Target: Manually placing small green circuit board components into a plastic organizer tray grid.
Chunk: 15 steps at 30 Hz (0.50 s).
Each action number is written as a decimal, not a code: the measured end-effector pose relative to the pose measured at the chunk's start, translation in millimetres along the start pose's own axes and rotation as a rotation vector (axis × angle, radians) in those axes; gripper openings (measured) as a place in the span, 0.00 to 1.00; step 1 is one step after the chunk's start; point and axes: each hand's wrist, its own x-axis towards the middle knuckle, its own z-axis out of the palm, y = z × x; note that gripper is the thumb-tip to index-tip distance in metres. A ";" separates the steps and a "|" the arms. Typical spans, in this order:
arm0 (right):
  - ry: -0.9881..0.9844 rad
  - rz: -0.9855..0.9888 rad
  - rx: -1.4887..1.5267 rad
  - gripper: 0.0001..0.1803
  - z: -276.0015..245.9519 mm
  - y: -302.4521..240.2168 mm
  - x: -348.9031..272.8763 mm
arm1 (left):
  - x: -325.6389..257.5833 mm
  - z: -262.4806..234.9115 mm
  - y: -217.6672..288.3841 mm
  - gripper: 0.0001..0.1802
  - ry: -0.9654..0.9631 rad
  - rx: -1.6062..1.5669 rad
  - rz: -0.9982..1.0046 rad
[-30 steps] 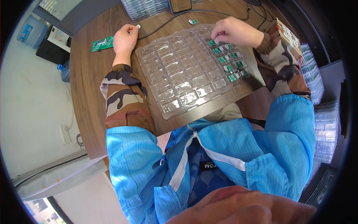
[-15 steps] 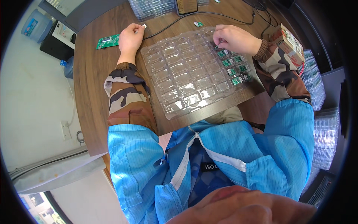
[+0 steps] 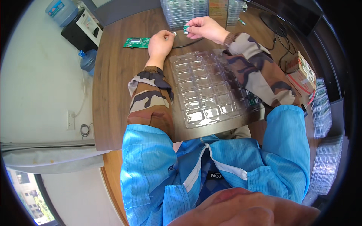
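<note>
My right hand (image 3: 205,28) pinches a small green circuit board (image 3: 186,29) by its edge, above the far part of the desk. Close to its left, my left hand (image 3: 160,45) is closed with a small white connector (image 3: 174,34) poking out at the fingertips. The connector and the board are a short gap apart. Beside my left hand lies a larger green circuit board (image 3: 131,43) with a small display. Below both hands rests a clear plastic blister tray (image 3: 200,84). Small green boards (image 3: 253,98) sit in its right side, mostly hidden by my right forearm.
Stacked clear trays (image 3: 184,15) stand at the far edge beside a device with a screen (image 3: 218,13). A black cable (image 3: 190,43) runs behind the hands. A cardboard box (image 3: 301,75) is at the right edge, with more stacked trays (image 3: 322,109) beyond the desk.
My right hand has moved from the tray's far right corner up and left to near my left hand, carrying a small green board. The view has shifted, so the desk appears further right and lower.
</note>
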 end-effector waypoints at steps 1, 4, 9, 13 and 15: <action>0.031 -0.003 -0.012 0.11 5.5 3.1 10.6 | -0.6 0.4 -2.4 0.11 0.016 -0.012 -0.003; 0.134 -0.019 -0.037 0.09 11.1 16.9 32.5 | 0.8 3.5 -1.3 0.11 0.051 -0.046 0.014; 0.151 0.066 -0.035 0.07 17.3 21.3 43.2 | 1.7 4.2 -2.7 0.11 0.086 -0.099 0.012; 0.118 0.074 -0.026 0.07 23.4 16.2 42.1 | 2.1 2.1 -5.3 0.11 0.096 -0.112 -0.019; 0.117 0.067 -0.040 0.07 21.2 14.0 39.8 | 3.4 3.7 -4.2 0.11 0.104 -0.107 -0.019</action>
